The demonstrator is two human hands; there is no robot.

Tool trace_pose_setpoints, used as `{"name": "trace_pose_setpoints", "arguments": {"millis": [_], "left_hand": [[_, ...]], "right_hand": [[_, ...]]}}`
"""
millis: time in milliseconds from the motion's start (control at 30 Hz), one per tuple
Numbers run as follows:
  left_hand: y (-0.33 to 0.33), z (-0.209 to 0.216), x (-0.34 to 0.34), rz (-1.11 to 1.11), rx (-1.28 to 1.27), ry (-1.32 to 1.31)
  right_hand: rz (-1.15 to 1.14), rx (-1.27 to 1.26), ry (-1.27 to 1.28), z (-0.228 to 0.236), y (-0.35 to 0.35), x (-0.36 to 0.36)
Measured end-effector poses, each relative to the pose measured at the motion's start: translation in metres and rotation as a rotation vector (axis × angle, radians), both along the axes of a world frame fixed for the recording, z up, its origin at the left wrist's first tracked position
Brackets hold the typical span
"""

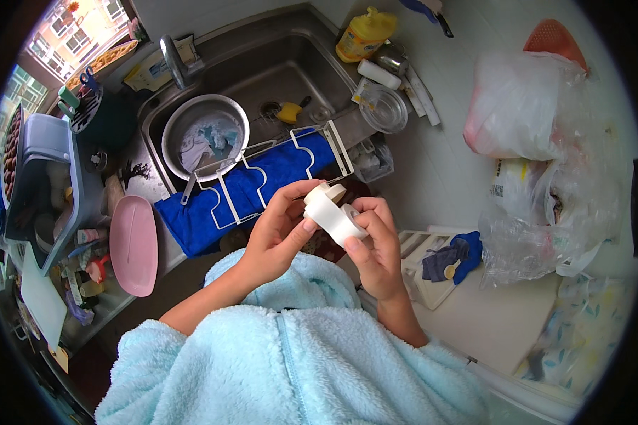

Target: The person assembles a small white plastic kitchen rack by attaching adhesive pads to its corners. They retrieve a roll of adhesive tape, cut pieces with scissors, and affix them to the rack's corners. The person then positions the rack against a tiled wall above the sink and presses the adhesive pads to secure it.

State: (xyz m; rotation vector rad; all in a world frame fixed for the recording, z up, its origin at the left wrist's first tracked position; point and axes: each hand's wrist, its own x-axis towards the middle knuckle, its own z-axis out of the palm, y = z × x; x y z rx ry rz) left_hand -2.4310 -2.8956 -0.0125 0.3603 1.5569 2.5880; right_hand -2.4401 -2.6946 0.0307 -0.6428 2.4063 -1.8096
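Note:
Both hands hold a white object (331, 217) in front of my chest. It has a broad, smooth white band and rounded ends, one with a cream round part; its exact kind is unclear. My left hand (276, 234) pinches the upper left end between thumb and fingers. At the lower right end, my right hand (379, 255) grips with thumb and bent fingers. Just beyond them, a white wire rack (339, 150) rests on a blue towel (191, 221) along the sink's front edge.
A metal basin (242, 122) with wet cloth stands in the sink (283, 60), below the faucet (172, 60). A pink tray (133, 244) and dish rack (78, 191) are left. Right are a yellow bottle (367, 34), plastic bags (514, 106) and a dark cloth (446, 261).

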Motion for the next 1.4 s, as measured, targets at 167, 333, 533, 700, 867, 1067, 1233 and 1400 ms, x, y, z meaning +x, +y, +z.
{"name": "trace_pose_setpoints", "arguments": {"millis": [167, 333, 533, 700, 867, 1067, 1233, 1400], "left_hand": [[0.003, -0.002, 0.002, -0.042, 0.15, -0.098], [0.006, 0.002, 0.002, -0.115, 0.208, -0.218], [0.009, 0.015, 0.005, -0.149, 0.205, -0.312], [0.012, 0.014, 0.001, -0.189, 0.309, -0.344], [0.012, 0.007, 0.003, -0.173, 0.317, -0.373], [0.007, 0.004, 0.002, -0.179, 0.341, -0.279], [0.004, 0.009, 0.003, -0.188, 0.324, -0.354], [0.004, 0.011, 0.006, -0.175, 0.181, -0.358]], "right_hand": [[-0.033, 0.051, 0.046, 0.005, -0.003, 0.0], [-0.015, 0.104, 0.144, 0.01, -0.002, -0.002], [0.048, 0.11, 0.152, 0.015, -0.003, 0.001], [0.088, 0.092, 0.165, 0.017, -0.006, 0.001], [0.103, 0.085, 0.157, 0.019, -0.008, 0.002], [0.078, 0.079, 0.111, 0.018, -0.009, 0.005], [0.085, 0.108, 0.13, 0.016, -0.008, 0.003], [0.088, 0.111, 0.101, 0.015, -0.007, 0.003]]}}
